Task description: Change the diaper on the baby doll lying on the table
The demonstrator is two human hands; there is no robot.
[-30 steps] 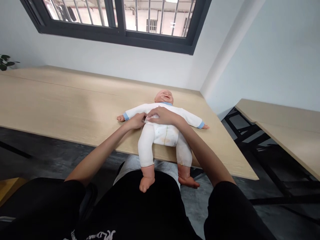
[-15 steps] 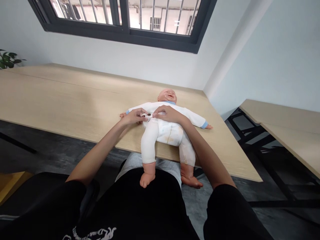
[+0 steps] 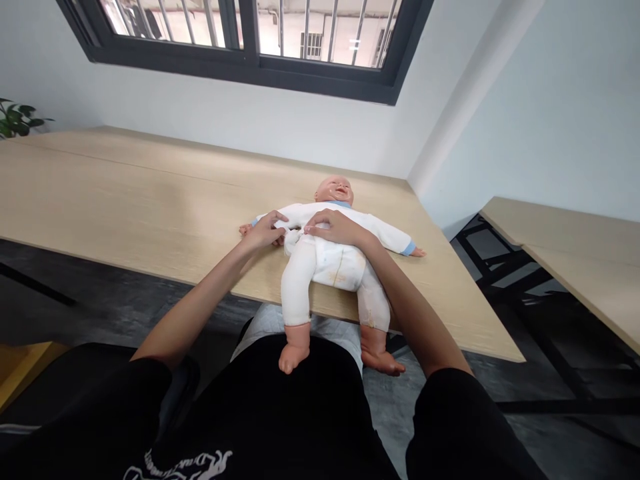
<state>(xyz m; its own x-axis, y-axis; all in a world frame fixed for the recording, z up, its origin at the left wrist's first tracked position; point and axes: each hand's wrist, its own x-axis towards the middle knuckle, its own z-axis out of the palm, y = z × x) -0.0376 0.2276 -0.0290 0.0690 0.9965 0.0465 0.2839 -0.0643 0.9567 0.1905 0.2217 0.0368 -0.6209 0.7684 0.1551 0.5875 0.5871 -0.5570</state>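
A baby doll [image 3: 334,191] lies on its back on a light wooden table [image 3: 150,193], its lower legs and bare feet hanging past the near edge. It wears a white long-sleeved suit [image 3: 340,263] with blue cuffs. My left hand [image 3: 265,232] rests with spread fingers on the suit's chest and upper sleeve. My right hand [image 3: 334,228] lies on the chest, fingertips at the middle of the front. A loose white fold of fabric [image 3: 292,241] sticks up between my hands. Any fastening there is hidden.
A second wooden table [image 3: 565,247] on a black metal frame stands to the right. Behind the table are a white wall and a barred window [image 3: 245,40]. A green plant [image 3: 17,119] shows at the far left. My black-clothed torso is below the doll's feet.
My left hand has drawn back leftward from the suit's middle, and its fingers have spread. A loose fold of fabric now shows between my hands. My right hand has barely moved.
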